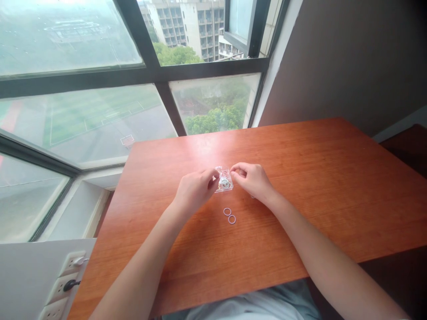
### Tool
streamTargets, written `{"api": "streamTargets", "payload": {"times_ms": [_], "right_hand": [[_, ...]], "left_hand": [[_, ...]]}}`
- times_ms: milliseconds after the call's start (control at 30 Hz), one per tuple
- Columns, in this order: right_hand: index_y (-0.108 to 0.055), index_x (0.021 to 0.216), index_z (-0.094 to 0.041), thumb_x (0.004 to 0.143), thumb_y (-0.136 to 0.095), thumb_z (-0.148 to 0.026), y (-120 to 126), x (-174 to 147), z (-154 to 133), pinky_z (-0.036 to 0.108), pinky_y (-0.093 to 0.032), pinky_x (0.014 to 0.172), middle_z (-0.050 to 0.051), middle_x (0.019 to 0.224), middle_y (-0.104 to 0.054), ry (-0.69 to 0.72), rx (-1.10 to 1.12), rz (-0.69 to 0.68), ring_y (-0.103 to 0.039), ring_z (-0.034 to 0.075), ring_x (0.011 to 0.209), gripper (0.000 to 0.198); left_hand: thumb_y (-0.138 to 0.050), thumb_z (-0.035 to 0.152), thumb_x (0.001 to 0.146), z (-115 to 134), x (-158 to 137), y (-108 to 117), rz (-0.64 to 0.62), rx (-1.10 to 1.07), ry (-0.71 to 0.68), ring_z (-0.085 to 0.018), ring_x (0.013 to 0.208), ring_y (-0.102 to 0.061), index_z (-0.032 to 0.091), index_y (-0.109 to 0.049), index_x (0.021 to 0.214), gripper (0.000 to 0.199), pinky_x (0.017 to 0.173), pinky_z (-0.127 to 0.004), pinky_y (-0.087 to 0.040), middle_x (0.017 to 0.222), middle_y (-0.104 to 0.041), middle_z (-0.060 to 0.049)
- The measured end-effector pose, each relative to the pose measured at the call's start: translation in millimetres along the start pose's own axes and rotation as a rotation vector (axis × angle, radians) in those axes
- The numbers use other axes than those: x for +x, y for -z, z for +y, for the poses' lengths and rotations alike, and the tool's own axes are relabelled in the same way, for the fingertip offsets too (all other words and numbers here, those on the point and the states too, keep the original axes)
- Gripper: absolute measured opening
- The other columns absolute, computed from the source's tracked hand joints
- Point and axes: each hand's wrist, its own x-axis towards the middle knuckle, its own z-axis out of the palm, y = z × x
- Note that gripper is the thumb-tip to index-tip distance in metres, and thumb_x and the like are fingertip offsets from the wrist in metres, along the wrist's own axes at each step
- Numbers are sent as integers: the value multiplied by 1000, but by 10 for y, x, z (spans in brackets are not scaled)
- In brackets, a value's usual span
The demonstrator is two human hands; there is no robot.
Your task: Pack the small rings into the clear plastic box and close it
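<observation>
A small clear plastic box (227, 187) sits on the table between my hands. Several thin rings (225, 182) that look like small hair ties lie inside it, some pale, some pinkish. My left hand (197, 189) is closed, its thumb and fingertips pinching the box's left side. At the upper right edge of the box, my right hand (252, 178) has thumb and forefinger drawn together. What its fingertips hold, if anything, is too small to make out. Nearer to me lie two light purple rings (231, 219), edge against edge.
The reddish-brown wooden table (333, 186) reaches up to a dark-framed window (160, 74). A grey wall (320, 66) rises at the right. Sockets with plugs (60, 284) are on the low wall at the left. A bit of something pale shows under my right wrist.
</observation>
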Motion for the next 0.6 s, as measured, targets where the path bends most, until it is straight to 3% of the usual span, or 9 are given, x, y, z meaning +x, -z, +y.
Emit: {"api": "streamTargets", "payload": {"times_ms": [300,600], "right_hand": [[-73,84,-20,79,-59,-22,62,-5,25,21,-35,56,-4,56,-59,-4,24,-22,-51,10,53,15],[-73,85,-21,81,-59,-21,129,-75,-86,22,-30,55,-4,58,-59,87,20,-170,-49,9,54,15]], "left_hand": [[-52,27,87,21,374,-70,-57,6,-31,-12,59,-56,22,-67,87,15,54,-22,-34,77,-70,-1],[-53,23,85,11,170,33,-17,-34,-49,-11,58,-54,21,-66,87,13,55,-22,-34,73,-68,-1]]}}
